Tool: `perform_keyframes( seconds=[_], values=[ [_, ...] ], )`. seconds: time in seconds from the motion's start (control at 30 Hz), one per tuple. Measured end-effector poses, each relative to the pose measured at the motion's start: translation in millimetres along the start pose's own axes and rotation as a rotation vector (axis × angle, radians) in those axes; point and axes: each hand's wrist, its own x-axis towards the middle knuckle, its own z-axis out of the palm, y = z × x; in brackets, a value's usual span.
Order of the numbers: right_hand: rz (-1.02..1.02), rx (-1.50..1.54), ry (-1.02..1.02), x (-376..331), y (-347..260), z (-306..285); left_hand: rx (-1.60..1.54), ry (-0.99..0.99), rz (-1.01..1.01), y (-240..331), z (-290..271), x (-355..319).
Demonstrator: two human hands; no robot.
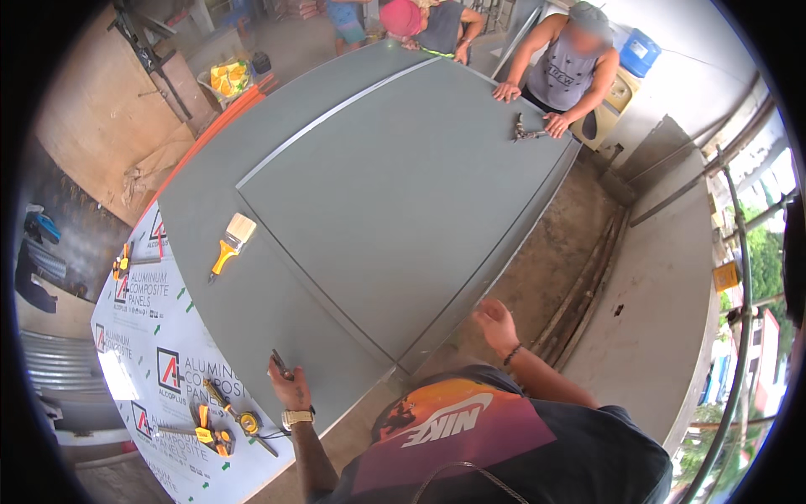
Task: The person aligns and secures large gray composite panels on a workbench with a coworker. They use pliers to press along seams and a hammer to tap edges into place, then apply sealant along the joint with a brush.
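My left hand (290, 390), with a watch at the wrist, is closed around a small dark metal hand tool (281, 364) over the near left part of a grey panel (403, 176). The tool's exact kind is partly hidden by my fingers. Beyond the panel's near right edge, my right hand (497, 326) is loosely curled, with nothing visible in it. Dark grooves cross the panel's surface. A light metal strip (336, 118) lies along its far left part. A paintbrush (231, 242) with a yellow handle rests left of the grooves.
Clamps (214, 434) and a tape measure (248, 422) lie on a white printed sheet (159, 323) at left. A co-worker (567, 63) leans on the far right corner beside a metal tool (526, 130). Another person (432, 29) bends at the far edge. Long pipes (592, 286) lie right.
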Motion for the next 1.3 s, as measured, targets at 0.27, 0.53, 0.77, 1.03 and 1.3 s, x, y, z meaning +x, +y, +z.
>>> perform_keyframes(
  seconds=[0.27,0.53,0.77,1.03,1.3],
  values=[
    [0.442,0.129,-0.128,-19.6,47.5,-3.0,0.384,0.112,0.032,-26.9,-14.8,33.6],
    [0.385,0.12,-0.385,-15.8,34.3,54.6,0.6,0.176,0.102,-24.1,-6.0,20.2],
    [0.483,0.418,-0.289,7.6,56.9,75.4,0.419,0.124,0.333,8.2,11.6,-36.3],
    [0.486,0.421,-0.264,8.5,60.7,77.4,0.318,-0.033,0.38,7.7,54.1,-70.6],
    [0.469,0.55,-0.324,-2.2,58.4,80.5,0.365,-0.077,0.35,19.5,46.8,-63.8]
  ],
)
